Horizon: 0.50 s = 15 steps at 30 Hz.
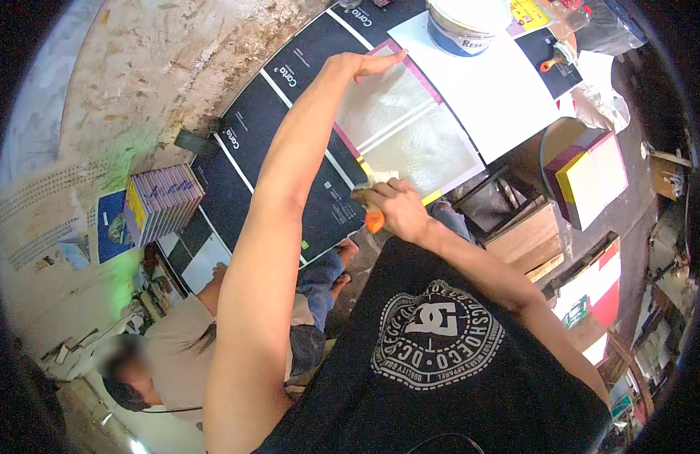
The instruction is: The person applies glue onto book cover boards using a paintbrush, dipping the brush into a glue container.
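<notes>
My right hand is wrapped round a paintbrush with an orange handle. The pale bristles meet the near end of a cover sheet, which has a pink and yellow border and two pale panels split by a white strip. A wet, streaky sheen covers those panels. At the sheet's far corner, my left hand rests with fingers stretched out along the pink edge. Beneath lie black printed boards marked "Carta". A white tub with a blue label stands on a white sheet just beyond.
Another brush with an orange handle lies at the far right. A stack of books stands at the left, and a yellow-and-pink block of books sits on a round stool at the right. Another person sits at lower left.
</notes>
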Each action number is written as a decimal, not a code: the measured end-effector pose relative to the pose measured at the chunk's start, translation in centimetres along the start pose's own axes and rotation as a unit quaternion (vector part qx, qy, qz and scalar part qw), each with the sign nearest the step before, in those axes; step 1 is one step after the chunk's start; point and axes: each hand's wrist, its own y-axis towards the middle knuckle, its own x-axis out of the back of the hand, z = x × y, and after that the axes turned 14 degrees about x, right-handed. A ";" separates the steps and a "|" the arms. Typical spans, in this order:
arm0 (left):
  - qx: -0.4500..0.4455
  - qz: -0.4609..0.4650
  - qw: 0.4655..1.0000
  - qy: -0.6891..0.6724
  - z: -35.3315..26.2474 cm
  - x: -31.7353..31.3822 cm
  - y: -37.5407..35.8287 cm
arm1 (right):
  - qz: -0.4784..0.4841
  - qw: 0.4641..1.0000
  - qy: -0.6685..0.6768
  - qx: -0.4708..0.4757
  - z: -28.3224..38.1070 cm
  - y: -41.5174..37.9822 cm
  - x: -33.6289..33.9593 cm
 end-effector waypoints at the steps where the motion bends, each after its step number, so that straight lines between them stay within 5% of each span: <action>1: -0.008 0.000 1.000 -0.009 0.0 -0.1 0.3 | -0.016 1.000 -0.001 0.004 -0.3 -0.5 1.1; 5: 0.008 0.004 1.000 -0.015 -0.2 -0.1 -1.4 | -0.084 0.993 -0.083 0.005 -1.2 1.5 7.2; 7: -0.008 -0.001 1.000 -0.017 -0.1 -0.5 -0.8 | 0.025 0.996 -0.085 -0.019 -2.7 2.6 6.3; 9: -0.065 -0.019 0.997 -0.036 0.8 -1.0 1.8 | 0.071 0.984 -0.149 0.073 -2.7 1.3 2.3; 13: -0.003 -0.018 0.997 -0.074 1.1 -2.4 2.9 | 0.150 0.979 -0.083 0.111 -0.2 -0.4 4.8; 15: -0.018 -0.031 0.995 -0.089 1.1 -1.8 3.0 | 0.102 0.982 -0.114 0.107 -1.0 1.6 6.3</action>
